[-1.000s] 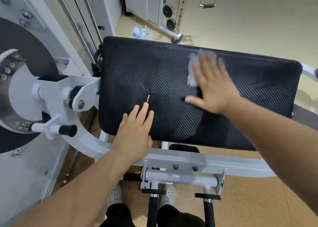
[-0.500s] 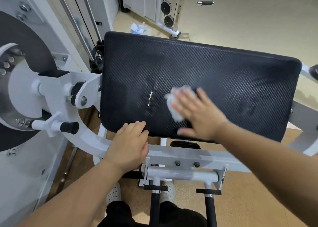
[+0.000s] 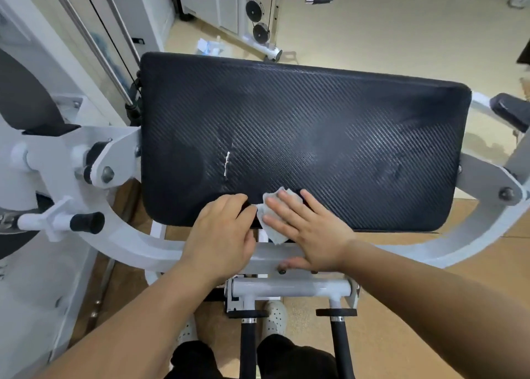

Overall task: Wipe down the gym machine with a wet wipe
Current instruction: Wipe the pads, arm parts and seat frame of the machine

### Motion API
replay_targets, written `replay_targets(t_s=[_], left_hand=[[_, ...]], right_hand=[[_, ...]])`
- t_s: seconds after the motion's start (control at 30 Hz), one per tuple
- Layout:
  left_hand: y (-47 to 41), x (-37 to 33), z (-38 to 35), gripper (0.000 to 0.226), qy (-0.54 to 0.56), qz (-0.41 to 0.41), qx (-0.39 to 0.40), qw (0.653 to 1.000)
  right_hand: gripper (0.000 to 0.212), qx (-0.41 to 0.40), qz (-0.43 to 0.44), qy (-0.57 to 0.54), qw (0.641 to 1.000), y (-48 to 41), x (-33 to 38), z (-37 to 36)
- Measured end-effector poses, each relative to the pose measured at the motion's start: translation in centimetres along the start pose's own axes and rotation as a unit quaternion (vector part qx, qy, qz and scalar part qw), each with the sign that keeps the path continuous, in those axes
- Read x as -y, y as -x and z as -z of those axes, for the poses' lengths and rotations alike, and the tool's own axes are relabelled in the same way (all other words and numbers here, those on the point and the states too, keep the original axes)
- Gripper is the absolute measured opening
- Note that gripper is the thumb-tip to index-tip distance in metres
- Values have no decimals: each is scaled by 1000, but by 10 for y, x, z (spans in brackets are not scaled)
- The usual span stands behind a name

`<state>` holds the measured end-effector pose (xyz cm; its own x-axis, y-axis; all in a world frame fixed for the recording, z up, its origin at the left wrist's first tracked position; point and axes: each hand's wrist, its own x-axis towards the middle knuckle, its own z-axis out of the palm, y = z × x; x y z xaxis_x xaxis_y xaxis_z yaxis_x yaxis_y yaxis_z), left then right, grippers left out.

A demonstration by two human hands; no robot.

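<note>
- A tan gym floor fills the room behind; a white cable machine with two black pulleys stands at the back.
- A small white-and-blue packet lies on the floor beyond the pad; its contents are too small to make out.
- The pad is a wide black rounded rectangle with a fine woven texture and a short pale tear left of centre.
- A white painted metal frame curves under it, with a black-capped knob at the left.
- The wet wipe, white and crumpled, lies at the pad's near edge, hanging over it.
- The right hand presses it flat, fingers spread.
- The left hand rests just beside the wipe on the same edge, fingers together and lightly bent.
</note>
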<state>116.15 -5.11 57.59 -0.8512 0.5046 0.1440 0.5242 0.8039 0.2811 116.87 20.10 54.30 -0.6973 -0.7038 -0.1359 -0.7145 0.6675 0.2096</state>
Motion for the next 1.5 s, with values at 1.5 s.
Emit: replay_targets(t_s=[1.5], left_hand=[[-32,-52,-17,46,-50,-84,56,994]], right_hand=[[107,-26,-236,-45,970,58,-24,-21]])
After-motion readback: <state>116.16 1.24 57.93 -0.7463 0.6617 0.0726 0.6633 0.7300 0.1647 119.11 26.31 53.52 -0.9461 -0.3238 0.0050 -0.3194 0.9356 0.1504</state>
